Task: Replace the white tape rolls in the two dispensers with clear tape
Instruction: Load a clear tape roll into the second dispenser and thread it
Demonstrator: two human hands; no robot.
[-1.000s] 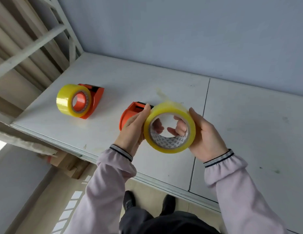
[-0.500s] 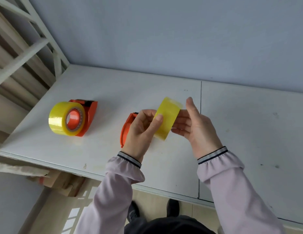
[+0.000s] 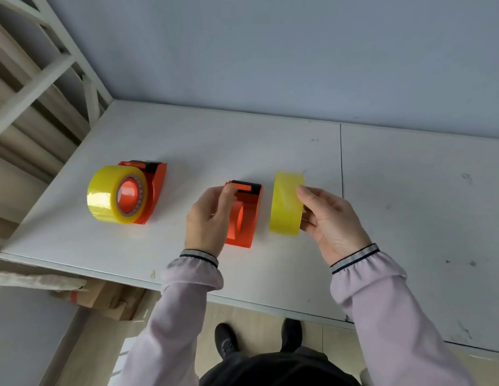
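Two orange tape dispensers stand on the white table (image 3: 270, 146). The left dispenser (image 3: 155, 188) carries a yellowish clear tape roll (image 3: 109, 195) on its hub. The middle dispenser (image 3: 247, 215) has a bare orange hub. My left hand (image 3: 208, 218) grips the middle dispenser at its left side, thumb near the black cutter. My right hand (image 3: 329, 218) holds a second clear tape roll (image 3: 286, 203) on edge, just to the right of that dispenser. No white tape roll is visible.
A grey wall rises behind the table. A white wooden frame (image 3: 48, 76) stands at the far left. Cardboard pieces (image 3: 103, 299) lie on the floor under the table's front edge, near my shoes (image 3: 227, 339). A seam (image 3: 341, 162) splits the tabletop.
The roll was held in both hands over the middle dispenser. Now my left hand has let go of it and taken the dispenser, while my right hand carried the roll to the right.
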